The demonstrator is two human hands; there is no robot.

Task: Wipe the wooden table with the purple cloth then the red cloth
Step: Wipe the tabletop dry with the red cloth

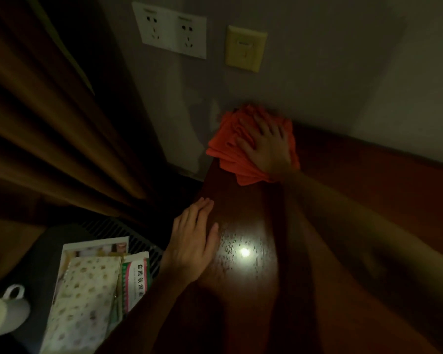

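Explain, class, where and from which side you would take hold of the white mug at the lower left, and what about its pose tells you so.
Probably by the handle loop on the white mug. The mug seems to lie tipped, mouth toward the lower left, with the loop at its upper side, clear of the patterned pouch on its right. So come from above, hooking fingers through the loop.

A brown curtain (44,129) is hanging at the left, beside a grey wall (330,60) that is carrying a white double socket plate (169,29) and a yellowish switch plate (245,49). Lower left, a white mug (4,312) is lying on its side near a spotted pouch (83,302), which is overlapping a green-and-white printed packet (134,282).
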